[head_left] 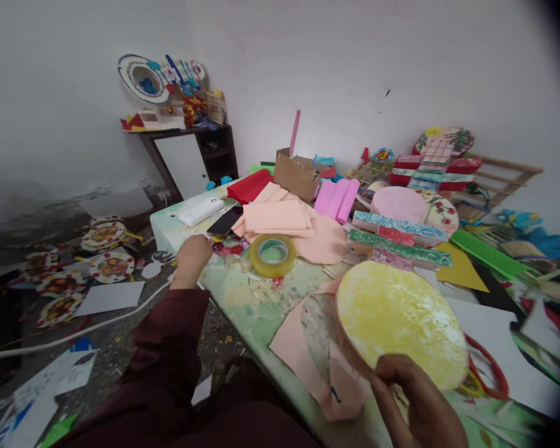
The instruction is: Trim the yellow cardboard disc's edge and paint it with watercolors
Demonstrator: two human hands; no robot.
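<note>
My right hand (417, 401) pinches the near rim of a round yellow-coloured disc (401, 317), tilted over the table. Under and beside the disc lies a cut piece of peach paper (294, 342) with a curved edge. My left hand (193, 255) is closed in a fist at the table's left edge; its fingertips are hidden, so what it holds, if anything, does not show. Close to it are small shiny red and pink pieces (228, 247), a dark phone (225, 221) and a roll of yellowish tape (273, 255). Red-handled scissors (492, 367) lie partly under the disc's right side.
Folded peach paper (277, 218), red paper (251, 185), a pink-purple roll (336, 199) and a cardboard box (297, 176) stand behind. Coloured strips (399, 249) lie right of centre. A white cable (74, 342) crosses at left, above decorated discs (112, 266) and floor scraps.
</note>
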